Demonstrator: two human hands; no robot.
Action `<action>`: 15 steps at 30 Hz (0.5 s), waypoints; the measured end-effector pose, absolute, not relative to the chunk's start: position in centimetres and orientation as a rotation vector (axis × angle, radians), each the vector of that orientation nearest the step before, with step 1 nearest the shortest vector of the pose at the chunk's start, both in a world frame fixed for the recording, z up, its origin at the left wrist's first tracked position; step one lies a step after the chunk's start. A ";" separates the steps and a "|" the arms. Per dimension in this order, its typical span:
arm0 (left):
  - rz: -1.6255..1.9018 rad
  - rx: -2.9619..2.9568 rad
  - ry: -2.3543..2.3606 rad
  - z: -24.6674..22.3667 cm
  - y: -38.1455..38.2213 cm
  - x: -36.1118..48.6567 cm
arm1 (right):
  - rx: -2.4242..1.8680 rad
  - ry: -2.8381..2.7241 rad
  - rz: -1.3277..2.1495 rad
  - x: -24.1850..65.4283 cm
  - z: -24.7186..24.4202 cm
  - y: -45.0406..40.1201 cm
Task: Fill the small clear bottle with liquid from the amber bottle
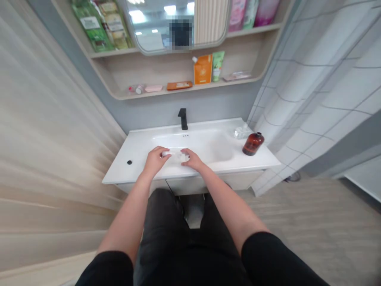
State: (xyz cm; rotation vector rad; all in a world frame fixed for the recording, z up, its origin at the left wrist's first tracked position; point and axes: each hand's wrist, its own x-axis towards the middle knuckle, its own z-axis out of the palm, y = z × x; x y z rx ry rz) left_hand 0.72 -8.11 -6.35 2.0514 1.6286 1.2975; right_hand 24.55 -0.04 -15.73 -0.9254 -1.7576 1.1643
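My left hand (156,159) and my right hand (193,160) are close together above the front edge of the white sink (202,145). Between the left thumb and fingers is a small whitish piece (166,153), like a cap or pump head. My right fingers are curled around a clear and white object (183,157), which looks like a small container. Whether the two are joined cannot be made out against the white basin. Both hands are closed, with the fingertips facing each other.
A black faucet (183,119) rises behind the basin. On the right counter stand an amber bottle without a lid (253,143) and a clear bottle-like item (242,131). Above, a wall shelf (119,95) carries an orange pouch (203,70), a green tube (218,66) and several toiletries.
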 end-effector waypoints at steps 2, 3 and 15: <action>1.203 2.132 1.637 -5.6 -7.5 0.6 | -0.922 -1.754 1.159 24.5 -15.9 0.1; 1.160 2.164 1.641 -5.2 -7.3 0.7 | -0.920 -1.754 1.155 24.5 -16.0 0.1; 1.035 2.287 1.616 -3.6 -6.8 1.7 | -0.887 -1.751 1.139 24.2 -17.1 0.6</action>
